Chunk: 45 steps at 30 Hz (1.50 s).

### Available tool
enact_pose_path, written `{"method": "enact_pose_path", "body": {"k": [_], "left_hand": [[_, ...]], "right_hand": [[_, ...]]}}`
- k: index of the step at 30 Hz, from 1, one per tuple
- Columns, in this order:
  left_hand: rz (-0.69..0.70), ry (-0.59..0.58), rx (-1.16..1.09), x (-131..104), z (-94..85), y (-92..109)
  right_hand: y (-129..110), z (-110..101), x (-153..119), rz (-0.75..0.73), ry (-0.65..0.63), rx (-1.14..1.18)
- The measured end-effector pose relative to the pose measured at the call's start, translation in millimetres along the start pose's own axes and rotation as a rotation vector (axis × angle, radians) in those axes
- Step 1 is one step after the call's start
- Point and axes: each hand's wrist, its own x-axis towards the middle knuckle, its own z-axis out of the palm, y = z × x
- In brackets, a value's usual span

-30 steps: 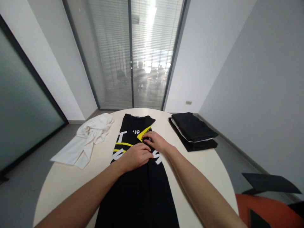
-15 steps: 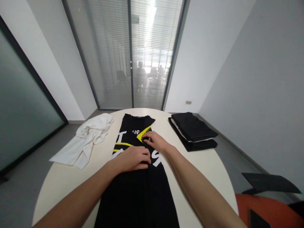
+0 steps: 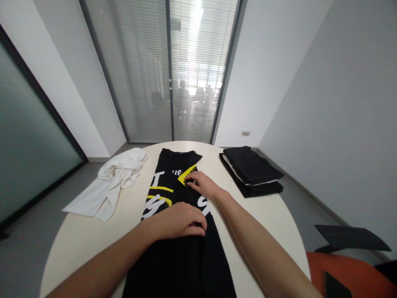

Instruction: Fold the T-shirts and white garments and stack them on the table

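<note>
A black T-shirt (image 3: 182,265) with white lettering and yellow stripes lies lengthwise on the table, its sides folded inward and its collar at the far end. My left hand (image 3: 182,221) rests across its middle, fingers curled at a folded edge of the cloth, fingertips partly hidden. Farther up, my right hand (image 3: 200,183) has its fingers bent onto the fabric beside a yellow printed patch (image 3: 185,175), thumb and fingertips close together on the cloth. The shirt's near end runs out of view at the bottom.
A crumpled white garment (image 3: 113,182) lies at the left of the round table (image 3: 263,231), hanging slightly over the edge. Dark folded clothes (image 3: 251,167) are stacked at the right. An orange and black chair (image 3: 344,273) stands by the right edge.
My left hand has moved toward me and to the right, and the folded edge near it has shifted right. More white lettering shows behind it. My right hand stays in place.
</note>
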Motion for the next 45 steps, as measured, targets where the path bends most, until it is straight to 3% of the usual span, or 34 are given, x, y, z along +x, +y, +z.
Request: {"method": "enact_pose_path", "body": {"k": [5, 9, 14, 22, 34, 42, 45], "left_hand": [[-0.228, 0.106, 0.053, 4, 13.6, 3], [-0.109, 0.045, 0.047, 3, 15.7, 1], [0.016, -0.004, 0.065, -1, 3.5, -2], [-0.126, -0.118, 0.135, -14, -20.0, 6], [-0.097, -0.299, 0.123, -14, -7.4, 26], [-0.055, -0.358, 0.101, -15, -0.4, 28], [-0.06, -0.381, 0.095, -14, -2.0, 28]], "right_hand": [[-1, 1, 1, 0.009, -0.004, 0.003], [0, 1, 2, -0.004, -0.002, -0.009], [2, 3, 1, -0.011, 0.003, -0.012], [-9, -2, 0, 0.001, 0.011, -0.054], [-22, 7, 23, 0.06, -0.069, -0.346], [-26, 0, 49, 0.236, -0.296, -0.355], [-35, 0, 54, 0.32, -0.274, -0.404]]}}
